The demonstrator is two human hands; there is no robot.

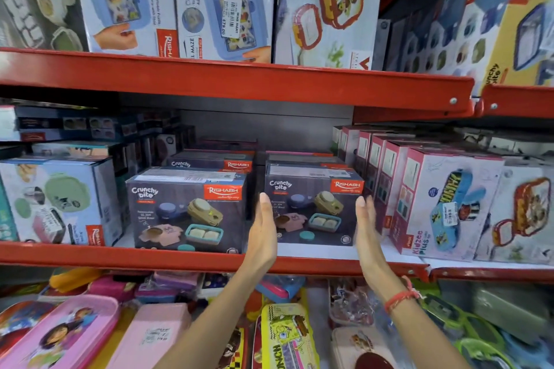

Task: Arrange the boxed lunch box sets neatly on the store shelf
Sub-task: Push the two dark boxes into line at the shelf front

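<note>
Two dark "Crunchy bite" lunch box sets stand side by side at the front of the middle red shelf point(180, 257). My left hand point(263, 231) is flat and upright by the left side of the right-hand box point(313, 210). My right hand point(367, 234) is flat by that box's right side. The fingers of both are straight and the box sits on the shelf between the palms; whether they touch it is unclear. The left-hand box point(186, 213) stands a small gap away. More of the same boxes are stacked behind both.
A row of pink "Kidzee Plus" boxes point(443, 207) stands close to the right. A pale blue boxed set point(60, 204) stands to the left. The upper shelf point(239, 78) holds large boxes. Loose lunch boxes and pencil cases point(284, 335) fill the shelf below.
</note>
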